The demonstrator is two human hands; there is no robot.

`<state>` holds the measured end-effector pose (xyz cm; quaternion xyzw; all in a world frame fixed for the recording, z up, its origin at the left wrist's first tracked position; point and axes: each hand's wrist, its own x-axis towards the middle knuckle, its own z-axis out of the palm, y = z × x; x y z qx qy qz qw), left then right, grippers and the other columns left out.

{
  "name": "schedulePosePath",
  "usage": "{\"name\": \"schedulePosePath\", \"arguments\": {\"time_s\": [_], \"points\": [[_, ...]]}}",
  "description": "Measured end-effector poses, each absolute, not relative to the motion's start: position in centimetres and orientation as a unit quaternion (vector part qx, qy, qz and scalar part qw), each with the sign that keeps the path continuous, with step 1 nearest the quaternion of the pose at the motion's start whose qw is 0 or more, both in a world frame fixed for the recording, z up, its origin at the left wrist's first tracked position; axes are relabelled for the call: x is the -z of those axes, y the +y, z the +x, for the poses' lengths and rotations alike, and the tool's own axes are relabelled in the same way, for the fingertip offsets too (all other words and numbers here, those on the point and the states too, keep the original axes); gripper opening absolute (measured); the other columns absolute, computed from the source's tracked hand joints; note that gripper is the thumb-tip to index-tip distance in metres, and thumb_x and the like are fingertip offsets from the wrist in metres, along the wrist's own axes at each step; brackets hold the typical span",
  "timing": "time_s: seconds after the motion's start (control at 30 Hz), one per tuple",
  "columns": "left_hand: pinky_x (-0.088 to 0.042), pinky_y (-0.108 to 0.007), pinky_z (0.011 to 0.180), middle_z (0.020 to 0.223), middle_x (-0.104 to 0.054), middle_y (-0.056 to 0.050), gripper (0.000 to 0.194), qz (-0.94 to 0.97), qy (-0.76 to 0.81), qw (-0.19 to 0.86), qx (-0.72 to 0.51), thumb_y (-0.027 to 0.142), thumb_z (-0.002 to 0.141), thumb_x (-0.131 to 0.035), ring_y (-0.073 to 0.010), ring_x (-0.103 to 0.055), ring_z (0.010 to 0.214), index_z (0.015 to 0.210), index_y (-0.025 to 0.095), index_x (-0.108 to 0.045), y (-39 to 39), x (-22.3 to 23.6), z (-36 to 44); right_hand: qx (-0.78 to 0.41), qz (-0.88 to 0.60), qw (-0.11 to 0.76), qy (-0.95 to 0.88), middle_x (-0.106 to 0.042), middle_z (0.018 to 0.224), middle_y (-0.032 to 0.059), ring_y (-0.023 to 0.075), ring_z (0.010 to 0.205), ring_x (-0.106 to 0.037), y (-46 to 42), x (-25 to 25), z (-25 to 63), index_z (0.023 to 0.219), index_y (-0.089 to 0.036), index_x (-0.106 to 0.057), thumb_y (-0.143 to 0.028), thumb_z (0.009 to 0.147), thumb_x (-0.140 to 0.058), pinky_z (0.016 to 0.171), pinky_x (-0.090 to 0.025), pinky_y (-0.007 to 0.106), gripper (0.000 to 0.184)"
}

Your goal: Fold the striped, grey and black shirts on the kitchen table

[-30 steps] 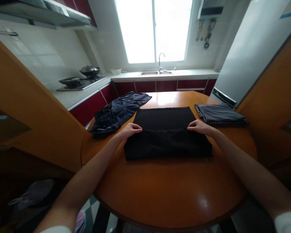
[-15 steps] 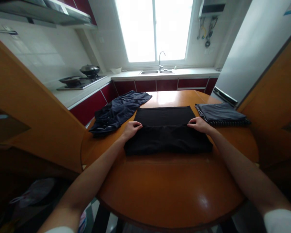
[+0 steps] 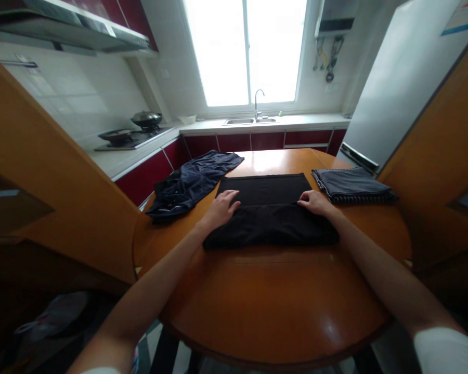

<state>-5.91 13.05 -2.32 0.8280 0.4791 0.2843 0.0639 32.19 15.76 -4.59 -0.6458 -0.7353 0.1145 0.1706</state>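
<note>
A black garment lies folded on the round wooden table, its near part doubled over the far part. My left hand rests flat on the left end of the fold, fingers stretched out. On the right end of the fold lies my right hand, fingers spread and pressing down on the cloth. Neither hand grips anything.
A crumpled dark blue garment lies at the table's far left. A folded grey garment sits at the far right. Beyond are red cabinets, a sink, a stove with pans and a fridge.
The near edge of the black garment has been folded further away from me. My hands have let go of the fold and now lie flat on it.
</note>
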Motion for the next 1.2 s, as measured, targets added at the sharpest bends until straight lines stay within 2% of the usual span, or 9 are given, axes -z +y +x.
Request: {"name": "schedulePosePath", "arguments": {"time_s": [0.2,0.37,0.5,0.57,0.67,0.73,0.8,0.93,1.2], "points": [[-0.026,-0.048,0.121,0.161,-0.039,-0.013,0.056,0.915,0.365,0.079,-0.152,0.044,0.107,-0.028,-0.0267,-0.030,0.152,0.156,0.017,-0.036,7.5,5.3,2.0,-0.021,-0.562,0.286,-0.776,-0.057,0.144,0.0159,0.0281,0.134,-0.050,10.9,4.9,25.0,0.139,-0.014,-0.058,-0.032,0.101,-0.038,0.115,-0.038,0.039,0.047],[-0.014,-0.050,0.125,0.165,-0.027,-0.015,0.060,0.923,0.370,0.033,-0.101,0.045,0.108,-0.026,-0.0276,-0.018,0.155,0.158,0.013,-0.032,6.5,8.0,2.5,-0.057,-0.532,0.159,-0.830,-0.028,0.165,0.0143,0.0302,0.154,-0.021,7.2,8.3,21.2,0.155,-0.013,-0.038,-0.037,0.102,-0.034,0.122,-0.019,0.057,0.058],[-0.016,-0.049,0.124,0.166,-0.024,-0.013,0.065,0.917,0.391,0.038,-0.074,0.052,0.106,-0.028,-0.0278,-0.018,0.155,0.159,0.015,-0.030,8.2,7.3,0.1,-0.079,-0.560,0.124,-0.815,-0.016,0.168,0.0123,0.0297,0.156,-0.013,7.6,9.1,22.7,0.159,-0.015,-0.031,-0.049,0.102,-0.036,0.122,-0.015,0.060,0.066],[-0.021,-0.052,0.122,0.165,-0.031,-0.011,0.060,0.888,0.451,0.035,-0.081,0.050,0.105,-0.032,-0.0305,-0.024,0.153,0.157,0.020,-0.035,10.2,6.4,-2.3,-0.080,-0.590,0.133,-0.792,-0.022,0.167,0.0140,0.0301,0.155,-0.015,9.0,8.8,24.3,0.156,-0.015,-0.037,-0.048,0.103,-0.035,0.121,-0.016,0.061,0.062],[-0.037,-0.046,0.114,0.146,-0.055,-0.017,0.057,0.825,0.552,0.058,-0.106,0.044,0.099,-0.044,-0.0311,-0.051,0.136,0.147,0.014,-0.050,14.0,5.3,-6.9,-0.055,-0.637,0.171,-0.750,-0.044,0.157,0.0179,0.0323,0.149,-0.033,12.1,7.9,27.7,0.142,-0.013,-0.056,-0.038,0.102,-0.042,0.119,-0.026,0.056,0.049],[-0.046,-0.039,0.104,0.126,-0.067,-0.017,0.051,0.813,0.560,0.102,-0.123,0.049,0.093,-0.051,-0.0297,-0.063,0.118,0.125,0.013,-0.067,16.2,4.9,-9.7,-0.065,-0.648,0.187,-0.735,-0.062,0.138,0.0185,0.0296,0.130,-0.055,14.3,7.4,30.2,0.130,-0.013,-0.066,-0.032,0.098,-0.052,0.112,-0.040,0.043,0.040],[-0.051,-0.035,0.094,0.111,-0.072,-0.013,0.051,0.811,0.538,0.179,-0.141,0.055,0.087,-0.055,-0.0276,-0.067,0.105,0.113,0.014,-0.071,17.4,4.8,-11.6,-0.104,-0.633,0.193,-0.743,-0.073,0.117,0.0152,0.0261,0.109,-0.067,16.0,7.3,32.4,0.114,-0.015,-0.074,-0.031,0.094,-0.058,0.099,-0.049,0.035,0.030],[-0.052,-0.034,0.085,0.099,-0.073,-0.008,0.051,0.804,0.514,0.242,-0.173,0.062,0.079,-0.061,-0.0267,-0.068,0.095,0.101,0.017,-0.072,17.9,5.1,-12.2,-0.160,-0.599,0.216,-0.754,-0.076,0.095,0.0080,0.0230,0.089,-0.070,17.3,7.9,34.6,0.095,-0.019,-0.076,-0.035,0.087,-0.067,0.082,-0.052,0.031,0.020],[-0.050,-0.035,0.087,0.092,-0.071,-0.007,0.033,0.787,0.525,0.173,-0.274,0.050,0.084,-0.059,-0.0245,-0.066,0.090,0.088,0.019,-0.068,18.0,5.3,-10.9,-0.144,-0.569,0.304,-0.750,-0.076,0.092,0.0087,0.0218,0.087,-0.068,17.0,6.8,34.4,0.089,-0.017,-0.073,-0.032,0.088,-0.063,0.084,-0.049,0.031,0.018]]}}
